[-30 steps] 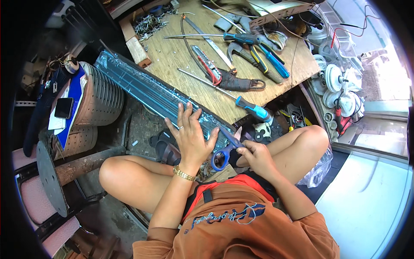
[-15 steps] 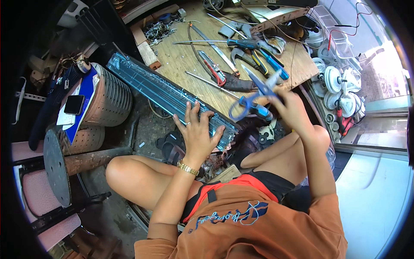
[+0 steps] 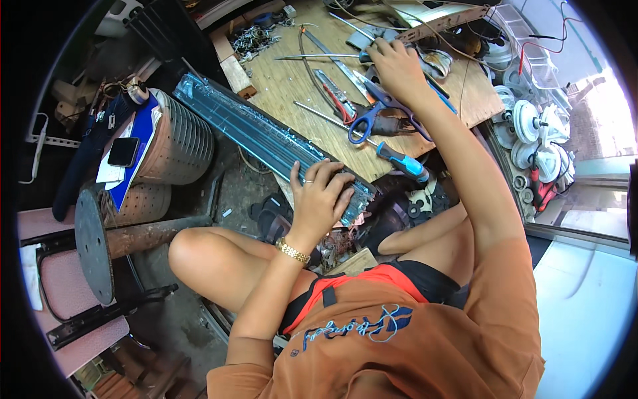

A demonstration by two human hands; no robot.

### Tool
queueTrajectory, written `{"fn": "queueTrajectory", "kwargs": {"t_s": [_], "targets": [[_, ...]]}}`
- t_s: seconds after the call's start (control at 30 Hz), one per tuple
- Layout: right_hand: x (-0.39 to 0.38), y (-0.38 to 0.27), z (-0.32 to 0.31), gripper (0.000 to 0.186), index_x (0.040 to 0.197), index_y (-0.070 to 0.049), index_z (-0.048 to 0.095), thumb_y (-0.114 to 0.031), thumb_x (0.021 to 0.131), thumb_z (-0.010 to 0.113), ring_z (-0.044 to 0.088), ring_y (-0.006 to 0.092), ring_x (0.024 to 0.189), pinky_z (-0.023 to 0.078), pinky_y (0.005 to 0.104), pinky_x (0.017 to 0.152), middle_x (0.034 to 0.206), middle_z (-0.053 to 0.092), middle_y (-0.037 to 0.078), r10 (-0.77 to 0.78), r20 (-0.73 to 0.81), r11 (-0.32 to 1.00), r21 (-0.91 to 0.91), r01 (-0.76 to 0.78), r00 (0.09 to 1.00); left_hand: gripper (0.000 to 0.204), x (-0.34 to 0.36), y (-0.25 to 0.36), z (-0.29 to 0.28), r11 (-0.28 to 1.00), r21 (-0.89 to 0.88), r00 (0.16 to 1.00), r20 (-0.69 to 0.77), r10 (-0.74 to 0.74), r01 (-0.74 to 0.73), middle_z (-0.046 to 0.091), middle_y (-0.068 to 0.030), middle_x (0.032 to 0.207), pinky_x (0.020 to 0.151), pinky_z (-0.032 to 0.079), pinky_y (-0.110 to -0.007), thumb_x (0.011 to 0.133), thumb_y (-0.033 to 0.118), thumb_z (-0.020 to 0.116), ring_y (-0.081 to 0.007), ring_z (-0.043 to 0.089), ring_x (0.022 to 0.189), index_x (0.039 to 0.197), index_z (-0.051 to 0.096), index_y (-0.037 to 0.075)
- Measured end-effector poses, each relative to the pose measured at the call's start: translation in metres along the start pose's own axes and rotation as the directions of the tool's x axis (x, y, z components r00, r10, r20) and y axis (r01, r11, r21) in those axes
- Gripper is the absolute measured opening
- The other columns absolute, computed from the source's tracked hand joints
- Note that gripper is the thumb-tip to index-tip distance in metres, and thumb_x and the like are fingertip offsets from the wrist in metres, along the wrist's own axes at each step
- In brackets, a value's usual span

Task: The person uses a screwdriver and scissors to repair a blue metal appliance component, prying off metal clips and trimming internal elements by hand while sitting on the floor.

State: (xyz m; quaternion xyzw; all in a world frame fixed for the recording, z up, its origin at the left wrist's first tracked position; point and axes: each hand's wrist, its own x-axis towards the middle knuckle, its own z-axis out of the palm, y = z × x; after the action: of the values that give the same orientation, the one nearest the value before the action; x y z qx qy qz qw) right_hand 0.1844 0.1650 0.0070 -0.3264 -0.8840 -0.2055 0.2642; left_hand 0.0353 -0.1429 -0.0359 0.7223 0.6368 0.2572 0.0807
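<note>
My left hand [image 3: 319, 199] rests with its fingers apart and slightly bent on the near end of a long, dark, ribbed bundle in glossy clear wrap [image 3: 232, 126], lying diagonally along the bench's left edge. My right hand [image 3: 399, 73] is stretched out to the back of the bench, fingers curled over the mostly hidden handle of a long-shafted screwdriver [image 3: 309, 57]. Blue-handled scissors [image 3: 385, 100] lie on other tools just below it. Around them are a red utility knife [image 3: 339, 100], a straight blade [image 3: 329, 56] and a blue-black screwdriver [image 3: 399, 159].
The plywood bench [image 3: 279, 80] holds small metal bits [image 3: 252, 43] and wires. At left stand perforated metal drums [image 3: 186, 133] with papers and a phone, a round steel plate [image 3: 93, 246] and a pink seat [image 3: 80, 272]. White discs [image 3: 528, 123] are piled at right.
My right hand has lifted the scissors from near my lap, set them down among the tools and moved farther back onto the screwdriver. My left hand still rests on the bundle.
</note>
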Motion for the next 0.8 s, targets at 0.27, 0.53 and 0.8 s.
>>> {"fn": "queueTrajectory", "kwargs": {"t_s": [0.27, 0.53, 0.8], "targets": [[0.042, 0.027, 0.001, 0.03, 0.119, -0.012, 0.07, -0.029, 0.095, 0.07, 0.069, 0.0333, 0.108, 0.052, 0.052, 0.089, 0.109, 0.077, 0.01, -0.002, 0.348, 1.0, 0.025, -0.007, 0.938, 0.087, 0.015, -0.001, -0.005, 0.998, -0.047, 0.995, -0.084, -0.044, 0.04, 0.045, -0.0198, 0.156, 0.125, 0.025, -0.059, 0.082, 0.044, 0.085, -0.0423, 0.036, 0.152, 0.15, 0.048, 0.004], [-0.049, 0.027, -0.242, 0.037, 0.123, -0.011, 0.075, -0.034, 0.094, 0.074, 0.07, 0.0386, 0.089, 0.054, 0.0456, 0.076, 0.097, 0.074, 0.015, -0.048, 0.551, 0.928, 0.334, -0.167, 0.833, 0.119, 0.016, 0.009, -0.009, 0.98, 0.052, 0.979, 0.061, -0.193, 0.19, 0.025, -0.0255, 0.173, 0.127, 0.014, -0.066, 0.077, 0.066, 0.081, -0.0449, 0.013, 0.163, 0.161, 0.034, -0.005], [-0.093, 0.021, -0.299, 0.046, 0.115, -0.014, 0.08, -0.041, 0.079, 0.082, 0.06, 0.0283, 0.072, 0.048, 0.0439, 0.066, 0.078, 0.061, 0.006, -0.067, 0.718, 0.984, 0.164, -0.075, 0.693, 0.132, 0.015, 0.001, -0.01, 0.962, 0.18, 0.971, 0.091, -0.222, 0.204, 0.025, -0.0186, 0.175, 0.125, 0.011, -0.07, 0.069, 0.08, 0.077, -0.0397, 0.018, 0.163, 0.164, 0.033, -0.001]]}}
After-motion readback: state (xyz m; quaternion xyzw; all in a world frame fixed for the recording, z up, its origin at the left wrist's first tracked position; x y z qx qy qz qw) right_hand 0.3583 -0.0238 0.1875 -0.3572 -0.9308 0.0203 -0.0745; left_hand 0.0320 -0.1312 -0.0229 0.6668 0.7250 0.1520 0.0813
